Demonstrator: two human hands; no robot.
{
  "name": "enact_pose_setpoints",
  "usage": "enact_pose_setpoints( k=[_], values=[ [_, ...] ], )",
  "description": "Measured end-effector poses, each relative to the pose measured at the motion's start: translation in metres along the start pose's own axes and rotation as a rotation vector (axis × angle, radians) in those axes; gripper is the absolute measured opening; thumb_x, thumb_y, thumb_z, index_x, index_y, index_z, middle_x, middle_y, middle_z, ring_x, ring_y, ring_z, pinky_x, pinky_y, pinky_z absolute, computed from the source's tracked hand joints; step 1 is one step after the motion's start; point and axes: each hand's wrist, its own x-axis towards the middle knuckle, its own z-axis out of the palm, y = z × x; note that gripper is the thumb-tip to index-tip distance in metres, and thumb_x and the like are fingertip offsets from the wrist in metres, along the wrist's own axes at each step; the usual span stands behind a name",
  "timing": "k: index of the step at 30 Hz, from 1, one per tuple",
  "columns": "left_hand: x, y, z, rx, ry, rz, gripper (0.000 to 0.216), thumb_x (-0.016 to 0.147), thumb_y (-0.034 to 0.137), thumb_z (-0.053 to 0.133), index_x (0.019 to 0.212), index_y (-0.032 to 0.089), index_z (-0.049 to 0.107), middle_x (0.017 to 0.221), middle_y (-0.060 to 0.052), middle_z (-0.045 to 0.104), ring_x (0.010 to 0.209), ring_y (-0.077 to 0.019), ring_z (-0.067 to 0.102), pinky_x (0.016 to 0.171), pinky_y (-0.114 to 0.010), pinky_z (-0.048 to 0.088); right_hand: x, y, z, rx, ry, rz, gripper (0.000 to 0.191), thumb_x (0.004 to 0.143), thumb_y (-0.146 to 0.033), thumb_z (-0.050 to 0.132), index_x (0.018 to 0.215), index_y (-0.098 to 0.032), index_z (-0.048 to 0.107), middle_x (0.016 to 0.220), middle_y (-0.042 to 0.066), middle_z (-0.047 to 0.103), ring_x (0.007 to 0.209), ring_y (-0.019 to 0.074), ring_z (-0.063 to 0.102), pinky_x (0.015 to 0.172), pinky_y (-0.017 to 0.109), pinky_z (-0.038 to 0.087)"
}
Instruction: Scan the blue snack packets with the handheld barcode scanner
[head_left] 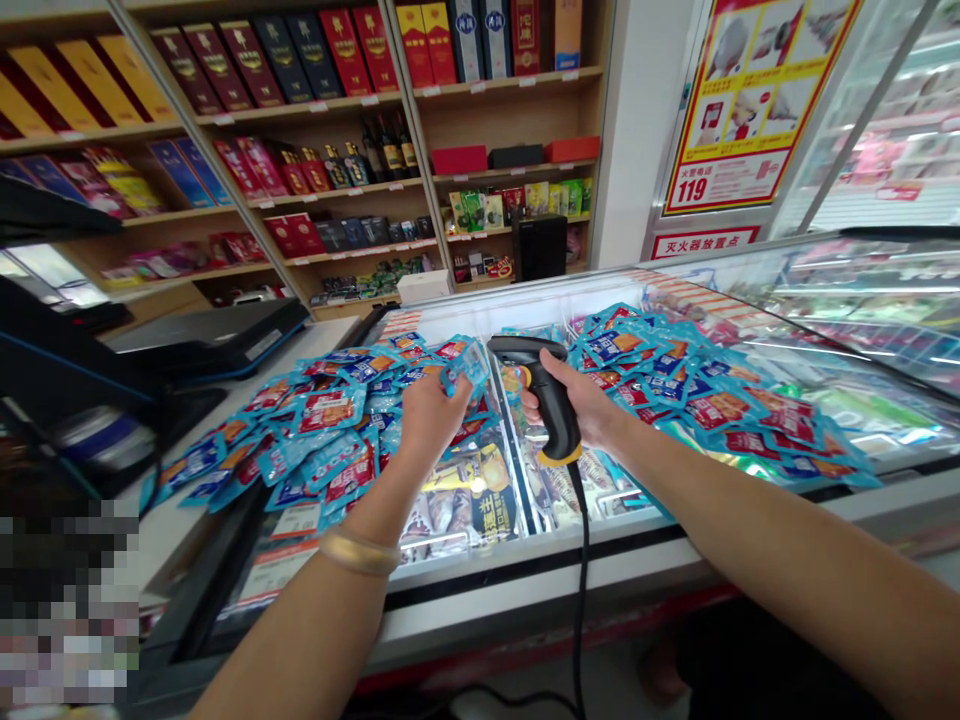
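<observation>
In my right hand (574, 400) is a black and orange barcode scanner (555, 405), its handle gripped and its head pointing left. A black cable (583, 590) runs down from the handle. My left hand (435, 415) pinches a small blue snack packet (466, 366) just left of the scanner's head. Below and left of that hand spreads a heap of blue and red snack packets (330, 410). A second heap of like packets (675, 370) lies right of the scanner. Both heaps rest on the glass top of a chest freezer (517, 480).
Frozen goods show through the freezer glass. A dark counter device (214, 335) stands at the left on a pale counter. Behind are wooden shelves (517, 85) with boxes and bottles. A white box (424, 287) sits beyond the freezer. A poster (754, 110) hangs at the right.
</observation>
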Motion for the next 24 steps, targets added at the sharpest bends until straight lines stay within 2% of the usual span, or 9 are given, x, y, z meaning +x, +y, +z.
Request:
enact_pose_setpoints(
  k=[8,10,12,13,15,18,20,22,24],
  values=[
    [0.001,-0.004,0.003,0.061,0.003,0.023,0.033,0.085,0.038,0.044,0.068,0.018,0.066,0.057,-0.003,0.064,0.06,-0.0184,0.063,0.063,-0.026,0.044,0.0,0.0,0.002,0.005,-0.022,0.0,0.044,0.079,-0.061,0.06,0.071,-0.018,0.052,0.055,0.0,0.052,0.05,0.0114,0.046,0.05,0.023,0.039],
    [-0.001,-0.002,0.002,0.085,0.032,0.041,0.035,0.087,0.037,0.043,0.083,0.016,0.07,0.057,-0.003,0.063,0.06,-0.0188,0.063,0.063,-0.027,0.045,0.0,-0.003,0.003,0.035,-0.018,-0.012,0.044,0.08,-0.061,0.059,0.07,-0.019,0.052,0.055,0.0,0.052,0.05,0.0115,0.045,0.049,0.023,0.039],
    [-0.002,0.005,0.002,0.039,0.04,0.107,0.039,0.09,0.035,0.04,0.111,0.015,0.066,0.066,-0.003,0.068,0.066,-0.0187,0.066,0.067,-0.027,0.048,-0.002,-0.01,0.003,0.06,-0.01,-0.049,0.044,0.081,-0.062,0.057,0.072,-0.019,0.053,0.055,0.0,0.051,0.05,0.0117,0.044,0.049,0.023,0.039],
    [-0.002,0.01,0.002,0.01,0.034,0.164,0.042,0.092,0.034,0.038,0.123,0.017,0.061,0.076,-0.004,0.071,0.073,-0.0186,0.067,0.072,-0.027,0.049,-0.004,-0.015,0.002,0.068,-0.004,-0.082,0.045,0.081,-0.063,0.056,0.072,-0.019,0.053,0.056,-0.001,0.05,0.05,0.0118,0.044,0.049,0.024,0.039],
    [-0.002,0.025,0.007,-0.027,0.004,0.313,0.044,0.094,0.031,0.037,0.133,0.021,0.053,0.103,-0.006,0.072,0.091,-0.0189,0.067,0.084,-0.03,0.05,-0.01,-0.028,-0.004,0.068,0.011,-0.163,0.045,0.082,-0.064,0.054,0.074,-0.019,0.054,0.058,0.0,0.05,0.051,0.0119,0.044,0.049,0.024,0.04],
    [-0.003,0.054,0.026,-0.034,-0.104,0.508,0.044,0.094,0.023,0.036,0.137,0.025,0.05,0.131,-0.007,0.061,0.116,-0.0194,0.058,0.1,-0.035,0.045,-0.025,-0.051,-0.022,0.046,0.067,-0.274,0.044,0.082,-0.064,0.053,0.075,-0.02,0.055,0.059,0.0,0.049,0.052,0.0121,0.045,0.049,0.024,0.041],
    [-0.008,0.073,0.046,0.016,-0.215,0.552,0.048,0.095,0.022,0.036,0.141,0.027,0.044,0.142,-0.008,0.051,0.128,-0.0214,0.049,0.107,-0.04,0.04,-0.039,-0.065,-0.04,0.031,0.123,-0.326,0.044,0.082,-0.063,0.055,0.076,-0.02,0.055,0.059,-0.001,0.049,0.051,0.0122,0.045,0.048,0.025,0.04],
    [-0.017,0.089,0.068,0.131,-0.355,0.524,0.053,0.094,0.037,0.044,0.145,0.033,0.036,0.154,-0.01,0.033,0.139,-0.0319,0.034,0.109,-0.055,0.034,-0.055,-0.076,-0.061,0.017,0.198,-0.364,0.043,0.081,-0.063,0.056,0.077,-0.02,0.055,0.059,0.0,0.051,0.052,0.013,0.046,0.049,0.026,0.041],
    [-0.027,0.099,0.086,0.226,-0.503,0.493,0.077,0.081,0.063,0.054,0.149,0.04,0.026,0.161,-0.01,0.013,0.144,-0.0446,0.014,0.106,-0.07,0.025,-0.072,-0.083,-0.082,0.005,0.257,-0.388,0.043,0.08,-0.063,0.057,0.077,-0.02,0.054,0.059,0.0,0.051,0.051,0.0132,0.046,0.048,0.026,0.041]
  ],
)
